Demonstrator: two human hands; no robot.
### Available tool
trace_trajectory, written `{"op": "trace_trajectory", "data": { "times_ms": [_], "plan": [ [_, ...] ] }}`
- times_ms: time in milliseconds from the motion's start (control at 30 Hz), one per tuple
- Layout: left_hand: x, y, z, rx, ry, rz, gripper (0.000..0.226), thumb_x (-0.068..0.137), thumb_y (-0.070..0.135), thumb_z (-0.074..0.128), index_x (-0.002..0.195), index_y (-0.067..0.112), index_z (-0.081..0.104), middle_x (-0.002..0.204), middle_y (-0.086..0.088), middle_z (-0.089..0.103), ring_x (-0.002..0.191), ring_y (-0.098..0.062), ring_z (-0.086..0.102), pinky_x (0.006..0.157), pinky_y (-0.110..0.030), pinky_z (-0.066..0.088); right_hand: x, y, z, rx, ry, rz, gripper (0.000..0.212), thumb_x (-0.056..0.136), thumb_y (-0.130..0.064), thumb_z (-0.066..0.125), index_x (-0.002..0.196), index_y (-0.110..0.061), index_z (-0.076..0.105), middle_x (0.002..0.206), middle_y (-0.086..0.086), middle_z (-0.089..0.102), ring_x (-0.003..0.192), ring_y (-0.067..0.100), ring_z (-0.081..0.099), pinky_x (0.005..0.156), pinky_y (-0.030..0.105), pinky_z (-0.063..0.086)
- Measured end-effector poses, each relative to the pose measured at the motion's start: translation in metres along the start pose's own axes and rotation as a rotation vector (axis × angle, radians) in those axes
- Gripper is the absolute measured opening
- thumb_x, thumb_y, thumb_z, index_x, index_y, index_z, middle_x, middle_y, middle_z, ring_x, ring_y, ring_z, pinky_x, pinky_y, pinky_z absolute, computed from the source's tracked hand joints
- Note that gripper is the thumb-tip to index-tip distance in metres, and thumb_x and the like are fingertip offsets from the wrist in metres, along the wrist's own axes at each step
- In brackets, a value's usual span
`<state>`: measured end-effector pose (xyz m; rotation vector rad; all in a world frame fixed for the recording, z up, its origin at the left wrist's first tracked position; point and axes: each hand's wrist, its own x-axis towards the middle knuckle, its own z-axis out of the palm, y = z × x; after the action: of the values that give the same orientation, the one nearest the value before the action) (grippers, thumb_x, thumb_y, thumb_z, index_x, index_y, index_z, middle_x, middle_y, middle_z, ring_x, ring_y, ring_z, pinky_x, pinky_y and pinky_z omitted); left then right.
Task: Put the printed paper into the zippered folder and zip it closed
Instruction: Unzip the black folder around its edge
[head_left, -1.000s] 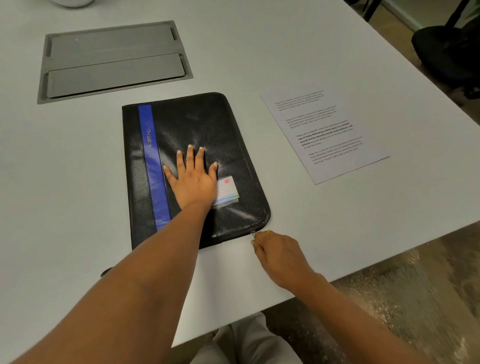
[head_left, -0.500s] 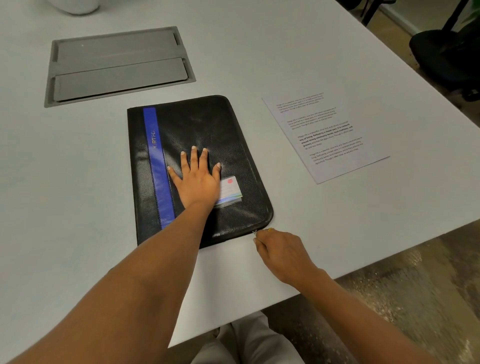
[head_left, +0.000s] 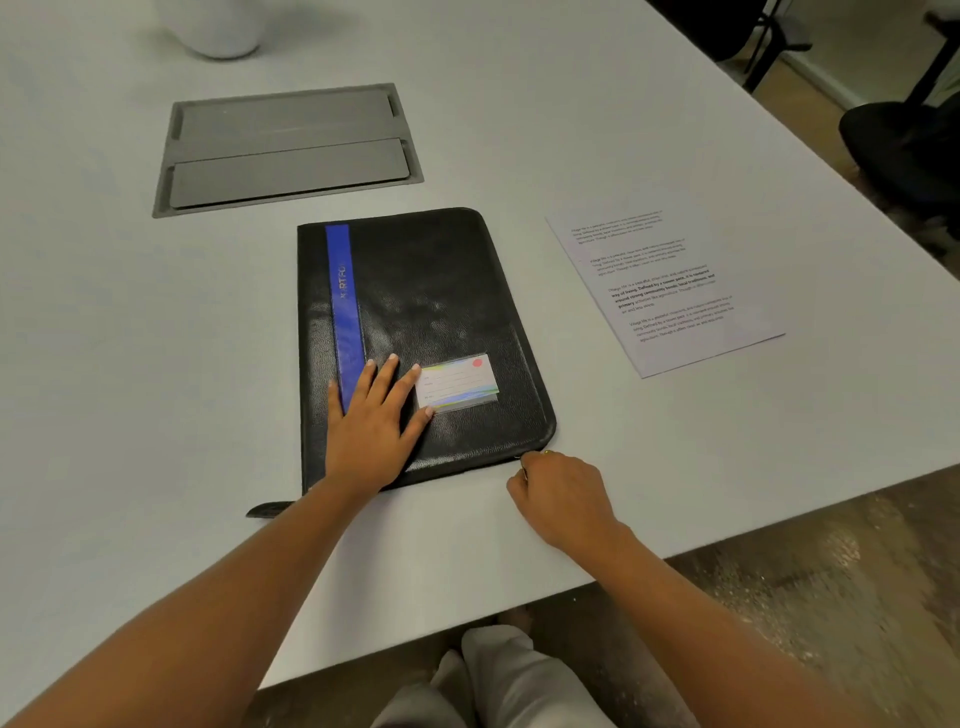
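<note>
The black zippered folder (head_left: 431, 332) is lying shut and flat on the white bench (head_left: 130, 364), near the edge where the person is sitting. The left hand (head_left: 371, 421) is pressing down on its cover with fingers straight and spread. It is covering the near end of the blue stripe (head_left: 345, 306), and its fingertips are touching the left edge of the small label card (head_left: 457, 383).

The right hand (head_left: 563, 499) is resting at the folder's near right corner with its fingers curled in. It is pinching the zip pull (head_left: 521, 458), of which only a small glint is showing. A short black tab (head_left: 270, 509) is sticking out from the near left corner, just beside the left forearm.

The printed paper (head_left: 660, 291) is lying face up on the bench to the right of the folder, apart from it and outside it.

Farther back, a grey recessed panel (head_left: 288, 148) is sitting flush in the bench top, and a white rounded vessel (head_left: 218, 31) is standing beyond it. A dark chair (head_left: 904, 145) is standing off the bench's right side.
</note>
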<state>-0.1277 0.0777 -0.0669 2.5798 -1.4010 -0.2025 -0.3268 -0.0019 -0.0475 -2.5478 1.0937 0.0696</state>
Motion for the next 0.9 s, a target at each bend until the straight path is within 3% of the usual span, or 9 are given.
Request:
{"op": "trace_trajectory", "data": {
  "times_ms": [200,400,567,633,733,833,900],
  "plan": [
    [-0.023,-0.008,-0.003,0.076,-0.013,-0.059,0.078,0.074,0.072,0.004,0.142,0.041,0.028,0.155,0.006,0.022,0.145,-0.019,0.012,0.107,-0.066,-0.004,0.003,0.004,0.007,-0.014,0.030,-0.030,0.037,0.100,-0.025,0.030,0.089,-0.005,0.060,0.094,0.013,0.068,0.085,0.030,0.062,0.065,0.030,0.034],
    [-0.030,-0.016,-0.003,0.098,-0.080,-0.089,0.081,0.069,0.076,-0.003,0.143,0.048,0.010,0.157,0.013,0.006,0.146,-0.014,-0.002,0.105,-0.070,0.005,0.004,0.004,0.007,-0.035,0.037,-0.013,0.025,0.097,-0.020,0.032,0.075,-0.013,0.042,0.079,0.009,0.055,0.069,0.019,0.044,0.063,0.028,0.029],
    [-0.031,-0.013,-0.005,0.080,-0.074,-0.098,0.083,0.069,0.075,-0.004,0.144,0.045,0.012,0.157,0.012,0.007,0.146,-0.015,-0.001,0.105,-0.067,0.016,0.005,0.003,0.002,-0.016,0.013,-0.071,0.028,0.096,-0.017,0.035,0.079,-0.007,0.054,0.087,0.017,0.065,0.069,0.021,0.042,0.063,0.029,0.027],
    [-0.031,-0.012,-0.005,0.085,-0.073,-0.101,0.083,0.069,0.075,-0.005,0.144,0.045,0.012,0.157,0.012,0.007,0.146,-0.014,0.000,0.105,-0.066,0.017,0.004,0.002,0.005,0.003,0.006,-0.090,0.028,0.096,-0.015,0.037,0.073,-0.008,0.050,0.079,0.019,0.061,0.068,0.023,0.042,0.063,0.031,0.027],
    [-0.032,-0.011,-0.005,0.099,-0.063,-0.106,0.083,0.069,0.074,-0.006,0.145,0.044,0.012,0.157,0.011,0.007,0.146,-0.014,0.000,0.105,-0.065,0.018,0.003,-0.002,0.010,0.017,0.116,-0.103,0.036,0.089,-0.006,0.049,0.056,-0.011,0.035,0.062,0.018,0.057,0.057,0.022,0.041,0.052,0.030,0.026],
    [-0.032,-0.010,-0.005,0.120,-0.072,-0.107,0.082,0.070,0.073,-0.008,0.145,0.044,0.009,0.158,0.011,0.004,0.146,-0.015,-0.001,0.105,-0.065,0.019,0.001,-0.010,0.005,-0.055,0.063,-0.097,0.029,0.087,-0.008,0.055,0.060,-0.011,0.044,0.066,0.017,0.065,0.055,0.026,0.049,0.051,0.029,0.028],
    [-0.033,-0.010,-0.004,0.126,-0.077,-0.110,0.077,0.075,0.075,-0.002,0.145,0.044,0.007,0.158,0.011,0.002,0.146,-0.015,-0.002,0.105,-0.065,0.020,-0.003,-0.021,0.004,-0.243,0.071,-0.151,0.032,0.057,-0.020,0.082,0.045,-0.017,0.052,0.044,0.004,0.060,0.038,0.018,0.055,0.038,0.023,0.033]
  ]
}}
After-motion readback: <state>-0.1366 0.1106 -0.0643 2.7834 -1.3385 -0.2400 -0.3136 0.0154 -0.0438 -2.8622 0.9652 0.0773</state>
